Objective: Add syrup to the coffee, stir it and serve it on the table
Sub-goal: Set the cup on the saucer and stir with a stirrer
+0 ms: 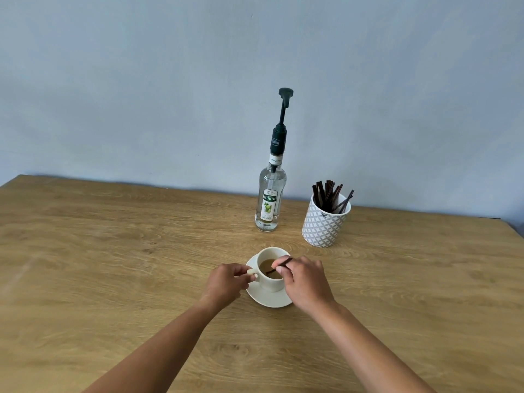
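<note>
A white cup [270, 282] of light brown coffee [268, 265] stands on a white saucer [265, 299] in the middle of the wooden table [113, 251]. My left hand [225, 283] pinches the cup's handle on its left side. My right hand [304, 280] holds a thin dark stirrer [280, 265] whose lower end dips into the coffee. Behind the cup stands a clear syrup bottle [268, 199] with a tall dark pump, untouched.
A patterned grey-and-white holder [324, 224] with several dark stirrers stands at the back right, next to the bottle. A pale blue wall rises behind the table's far edge.
</note>
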`<state>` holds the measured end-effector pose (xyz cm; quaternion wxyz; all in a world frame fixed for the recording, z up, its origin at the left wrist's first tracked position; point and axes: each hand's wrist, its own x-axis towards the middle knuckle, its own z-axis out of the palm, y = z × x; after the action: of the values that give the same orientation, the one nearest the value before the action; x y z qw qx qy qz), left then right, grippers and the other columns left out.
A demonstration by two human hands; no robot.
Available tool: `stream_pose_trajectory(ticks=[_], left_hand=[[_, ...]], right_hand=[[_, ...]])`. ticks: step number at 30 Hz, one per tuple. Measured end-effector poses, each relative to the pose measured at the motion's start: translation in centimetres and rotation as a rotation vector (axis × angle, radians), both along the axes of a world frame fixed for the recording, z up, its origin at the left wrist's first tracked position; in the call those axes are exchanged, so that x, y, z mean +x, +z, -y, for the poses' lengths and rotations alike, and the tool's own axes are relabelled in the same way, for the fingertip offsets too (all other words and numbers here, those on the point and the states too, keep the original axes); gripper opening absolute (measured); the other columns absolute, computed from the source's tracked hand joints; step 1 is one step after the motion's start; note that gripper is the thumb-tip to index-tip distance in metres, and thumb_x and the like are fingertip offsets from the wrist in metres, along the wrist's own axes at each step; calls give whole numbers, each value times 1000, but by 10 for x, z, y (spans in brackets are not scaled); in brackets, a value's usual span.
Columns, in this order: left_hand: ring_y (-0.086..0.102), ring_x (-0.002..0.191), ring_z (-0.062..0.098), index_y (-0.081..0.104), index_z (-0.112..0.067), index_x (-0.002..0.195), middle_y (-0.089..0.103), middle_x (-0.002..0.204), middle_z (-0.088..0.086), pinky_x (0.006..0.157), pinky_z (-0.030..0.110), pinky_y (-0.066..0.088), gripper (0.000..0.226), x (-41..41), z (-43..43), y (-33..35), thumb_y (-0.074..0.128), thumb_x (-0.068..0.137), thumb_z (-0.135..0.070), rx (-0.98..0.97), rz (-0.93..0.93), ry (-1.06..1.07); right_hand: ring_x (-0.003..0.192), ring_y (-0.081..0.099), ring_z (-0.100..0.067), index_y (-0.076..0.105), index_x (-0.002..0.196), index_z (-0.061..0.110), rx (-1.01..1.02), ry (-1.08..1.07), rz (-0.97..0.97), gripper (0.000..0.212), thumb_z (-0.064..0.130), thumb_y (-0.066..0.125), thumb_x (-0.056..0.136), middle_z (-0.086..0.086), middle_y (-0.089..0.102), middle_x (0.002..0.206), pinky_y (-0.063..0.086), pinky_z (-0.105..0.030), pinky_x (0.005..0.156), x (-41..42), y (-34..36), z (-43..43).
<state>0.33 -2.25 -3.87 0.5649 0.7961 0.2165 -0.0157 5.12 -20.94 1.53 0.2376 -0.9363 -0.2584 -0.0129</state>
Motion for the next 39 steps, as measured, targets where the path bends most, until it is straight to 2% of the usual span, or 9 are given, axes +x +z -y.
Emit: stream_pose_trajectory(ticks=[7,15,20,24,33,39], left_hand=[[75,86,21,77,-20,105,78,86,5,62,28,58,20,1,-1,-2,74,86,-24,-8,1,4],[74,83,15,77,-21,104,78,85,1,59,24,57,19,0,0,0,75,86,-25,5,0,-3],[74,82,16,76,-21,103,77,85,2,58,25,56,17,0,1,1,74,86,-24,-4,-1,0],[73,78,10,77,-20,104,77,85,-1,56,22,53,19,0,0,0,74,86,-24,-3,-2,-5],[74,83,14,77,-24,100,77,82,0,59,24,57,14,-1,0,-1,74,86,-25,6,4,-14],[73,81,12,76,-27,96,77,83,0,60,25,58,10,-2,0,1,74,86,-26,14,7,-22]], right_hand=[[103,57,-12,64,107,32,-79,-1,79,20,26,47,98,13,69,104,30,-33,87,1,8,7],[100,58,-9,65,105,35,-20,87,6,19,30,48,97,11,71,101,33,-32,92,0,3,2],[104,57,-9,65,109,34,-65,67,36,22,27,47,98,14,70,106,34,-34,95,-1,2,3],[105,57,-11,63,109,32,-94,54,76,20,26,46,99,13,70,107,34,-34,92,0,2,9],[98,56,-11,64,101,33,-9,108,57,19,27,46,97,10,70,96,35,-34,90,-2,0,2],[104,57,-10,66,107,34,-21,33,40,22,26,47,98,15,71,105,34,-35,92,0,0,1]])
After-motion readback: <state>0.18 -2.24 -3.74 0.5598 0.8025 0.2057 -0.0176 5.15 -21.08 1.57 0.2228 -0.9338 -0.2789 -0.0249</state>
